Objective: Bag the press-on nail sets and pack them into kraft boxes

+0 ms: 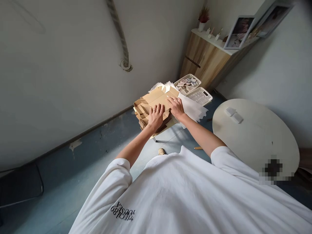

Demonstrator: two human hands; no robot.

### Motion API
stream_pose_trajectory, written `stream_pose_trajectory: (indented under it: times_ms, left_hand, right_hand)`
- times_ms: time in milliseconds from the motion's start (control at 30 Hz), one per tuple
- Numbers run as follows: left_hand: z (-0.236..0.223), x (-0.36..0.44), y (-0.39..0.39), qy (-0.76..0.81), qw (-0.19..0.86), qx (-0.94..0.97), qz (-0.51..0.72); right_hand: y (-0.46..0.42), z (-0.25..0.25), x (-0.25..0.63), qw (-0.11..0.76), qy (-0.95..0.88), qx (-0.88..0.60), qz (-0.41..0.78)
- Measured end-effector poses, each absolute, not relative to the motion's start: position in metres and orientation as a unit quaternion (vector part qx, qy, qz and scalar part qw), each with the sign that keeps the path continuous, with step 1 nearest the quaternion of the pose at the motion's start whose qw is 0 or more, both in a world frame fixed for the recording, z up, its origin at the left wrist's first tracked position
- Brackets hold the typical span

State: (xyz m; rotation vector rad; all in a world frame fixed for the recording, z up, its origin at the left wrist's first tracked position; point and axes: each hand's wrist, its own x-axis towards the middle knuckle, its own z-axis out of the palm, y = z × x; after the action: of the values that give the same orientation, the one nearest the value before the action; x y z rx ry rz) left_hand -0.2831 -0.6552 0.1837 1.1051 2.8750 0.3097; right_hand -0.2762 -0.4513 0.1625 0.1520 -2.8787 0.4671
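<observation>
A brown cardboard box (pixel 156 95), unfolded with its flaps spread, lies on a stack of flat cardboard pieces (pixel 140 109) on a small table. My left hand (pixel 156 117) rests on the near part of the box, fingers stretched over the cardboard and slightly apart. My right hand (pixel 176 107) is at the right side of the box, its fingers bent over the panel and gripping the edge. The underside of the box and part of my thumbs are hidden. White paper sheets (pixel 193 108) lie under and beside the cardboard.
Behind the papers stand two white baskets, one with small packets (pixel 187 84), the other with clear items (pixel 200 96). A round white table (pixel 255 130) bearing small white packets is at right. A wooden cabinet (pixel 207 58) holds frames and a plant. A dark chair (pixel 19 185) is at left.
</observation>
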Motion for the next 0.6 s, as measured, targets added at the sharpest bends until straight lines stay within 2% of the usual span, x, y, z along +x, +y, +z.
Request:
stream_pose_trajectory:
  times_ms: [300, 600]
  left_hand:
    - [0.206, -0.244, -0.520, 0.863, 0.009, 0.483, 0.150]
    - [0.195, -0.122, -0.346, 0.787, 0.042, 0.597, 0.150]
  right_hand:
    - [-0.332, 0.194, -0.165, 0.170, -0.969, -0.125, 0.129]
    - [-0.206, 0.181, 0.026, 0.173, -0.932, -0.309, 0.077]
